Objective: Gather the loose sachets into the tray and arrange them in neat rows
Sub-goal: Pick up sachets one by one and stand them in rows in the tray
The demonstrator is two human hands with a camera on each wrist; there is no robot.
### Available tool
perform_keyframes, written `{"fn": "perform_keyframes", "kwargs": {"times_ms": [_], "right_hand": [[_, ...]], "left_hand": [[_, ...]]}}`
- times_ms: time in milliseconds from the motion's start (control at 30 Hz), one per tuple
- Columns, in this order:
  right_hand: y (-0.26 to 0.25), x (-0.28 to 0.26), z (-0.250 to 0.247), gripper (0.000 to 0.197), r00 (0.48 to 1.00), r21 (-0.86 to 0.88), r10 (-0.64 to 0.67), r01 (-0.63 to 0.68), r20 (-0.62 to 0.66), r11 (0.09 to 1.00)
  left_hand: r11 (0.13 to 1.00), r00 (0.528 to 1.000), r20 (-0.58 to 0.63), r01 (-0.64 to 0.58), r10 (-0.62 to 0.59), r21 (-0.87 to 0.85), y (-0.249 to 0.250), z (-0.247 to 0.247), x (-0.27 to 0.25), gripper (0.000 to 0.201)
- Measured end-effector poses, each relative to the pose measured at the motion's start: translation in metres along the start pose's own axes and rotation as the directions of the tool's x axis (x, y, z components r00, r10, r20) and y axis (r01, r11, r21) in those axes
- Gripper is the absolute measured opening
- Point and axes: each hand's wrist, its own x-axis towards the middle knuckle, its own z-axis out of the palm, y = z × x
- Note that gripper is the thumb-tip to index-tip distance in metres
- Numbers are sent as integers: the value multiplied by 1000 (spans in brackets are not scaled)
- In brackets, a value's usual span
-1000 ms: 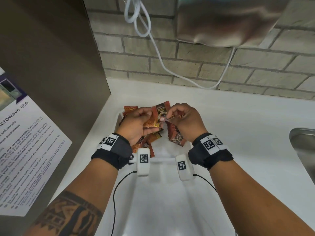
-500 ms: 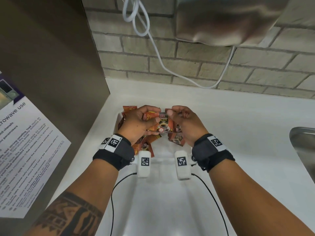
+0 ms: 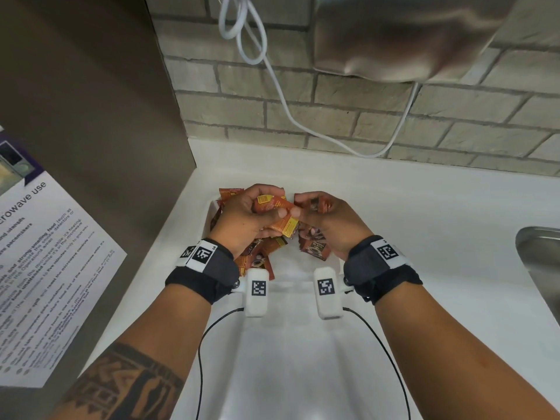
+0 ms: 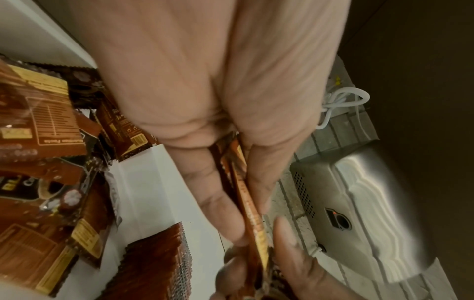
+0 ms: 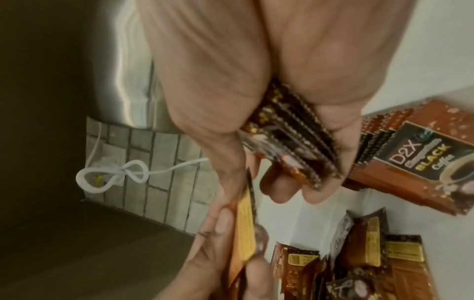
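My left hand [image 3: 272,207] grips a small bundle of orange-brown coffee sachets [image 3: 274,215], seen edge-on in the left wrist view [image 4: 246,192]. My right hand [image 3: 306,210] holds a stack of sachets [image 5: 290,142] in its curled fingers. Its thumb and forefinger also pinch the yellow-labelled sachet [image 5: 246,233] at the end of the left bundle. Both hands hover over the far end of the white tray [image 3: 213,207]. Below them in the tray lie loose sachets [image 3: 257,259] and a stack of face-up ones [image 3: 315,247].
The tray sits on a white counter [image 3: 424,237]. A microwave side with a notice [image 3: 45,268] stands at the left, a metal sink [image 3: 539,268] at the right. On the brick wall behind hang a steel unit [image 3: 409,34] and a white cable [image 3: 272,86].
The sachet both hands held face-up has been turned over; its yellow-labelled back now shows against the left hand's bundle. The hands stay close together over the tray.
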Motion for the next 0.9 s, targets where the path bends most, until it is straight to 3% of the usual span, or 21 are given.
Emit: {"fn": "perform_keyframes", "kwargs": {"times_ms": [167, 300, 367, 433, 533, 667, 767, 900], "right_hand": [[0, 1, 1, 34, 1000, -66, 21, -21, -5, 998], [-3, 1, -1, 23, 998, -87, 5, -10, -63, 996], [-5, 2, -1, 17, 991, -114, -34, 19, -132, 993], [-4, 2, -1, 15, 973, -256, -146, 98, -178, 962], [1, -5, 7, 16, 940, -496, -324, 232, -108, 837], [8, -8, 14, 20, 909, -615, -418, 335, 10, 714], [7, -8, 13, 22, 918, -616, -395, 324, 23, 718], [5, -9, 11, 24, 945, -538, -326, 291, 32, 791]], "left_hand": [[1000, 999, -47, 6, -5, 7, -1, 4, 1, 32], [999, 991, -127, 50, -50, -3, -4, 1, 5, 19], [997, 988, -132, 74, -77, -30, -6, 0, 8, 18], [994, 987, -125, 94, -100, -53, -6, 1, 9, 19], [985, 990, -71, 114, -124, -128, -2, 8, 9, 29], [970, 994, -31, 98, -108, -221, -1, 8, 8, 28], [968, 995, 28, 102, -98, -230, -1, 4, 7, 31], [993, 997, 40, 74, -70, -91, -4, 2, 5, 36]]}}
